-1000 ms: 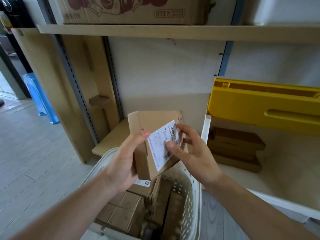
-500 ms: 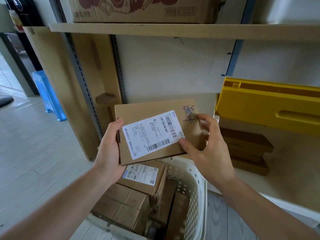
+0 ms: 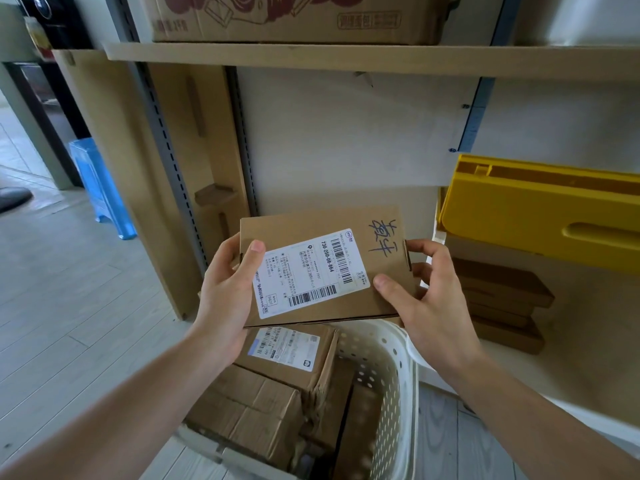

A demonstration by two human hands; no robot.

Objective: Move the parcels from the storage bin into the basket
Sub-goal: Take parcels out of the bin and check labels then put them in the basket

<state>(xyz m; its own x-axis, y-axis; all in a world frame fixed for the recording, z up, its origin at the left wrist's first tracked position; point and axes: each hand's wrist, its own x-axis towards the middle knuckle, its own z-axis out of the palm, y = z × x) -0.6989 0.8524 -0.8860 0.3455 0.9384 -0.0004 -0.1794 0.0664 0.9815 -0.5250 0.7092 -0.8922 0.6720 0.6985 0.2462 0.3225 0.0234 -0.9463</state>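
Note:
I hold a flat brown cardboard parcel [image 3: 322,233] with a white shipping label and blue handwriting face up above the basket. My left hand [image 3: 228,289] grips its left edge, thumb on the label. My right hand [image 3: 426,299] grips its right edge, thumb near the label's corner. Below it stands the white perforated basket [image 3: 388,375], holding several brown parcels [image 3: 263,410], one with a label. To the right, a yellow storage bin [image 3: 540,216] sits on the shelf above a stack of flat brown parcels [image 3: 502,296].
A wooden shelf board [image 3: 346,58] runs overhead with a big printed carton [image 3: 294,19] on it. Grey slotted uprights and a wooden side panel stand at left. A blue plastic stool [image 3: 100,188] sits on the pale plank floor at far left.
The parcel was turned from edge-on to flat with its label facing up, and both hands shifted to its side edges. It now sits a little higher over the basket.

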